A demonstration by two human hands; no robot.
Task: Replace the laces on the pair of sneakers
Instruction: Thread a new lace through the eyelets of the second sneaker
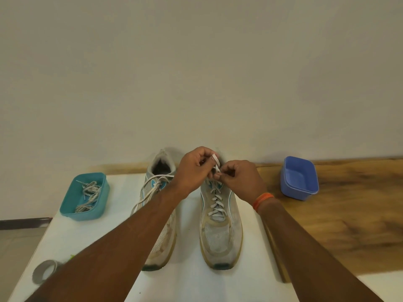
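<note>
On the white table (189, 286), two worn grey-and-teal sneakers stand side by side, toes toward the person and heels toward the wall. Above the right sneaker (220, 234), at its collar, both hands meet. The left hand (193, 171) has its fingers curled and pinches a white lace end (215, 159) that sticks up between the fingertips. The right hand (239, 177), an orange band (262, 200) on its wrist, pinches the same lace just below, fingers curled tight, touching the left hand's fingers. This sneaker's white lace (216, 203) is threaded in crossings all the way up the eyelets.

The left sneaker (160, 205), partly hidden behind the left forearm, has its white lace (150, 192) loose, with strands trailing off the shoe's outer side toward the table.

Further left, a teal plastic tub (102, 192) holds a heap of dingy grey laces (88, 196). Near the table's front left corner lies a roll of grey tape (44, 271). To the right, on a wooden board (353, 214) butted against the table, sits a blue plastic tub (299, 177), well apart from the shoes.
</note>
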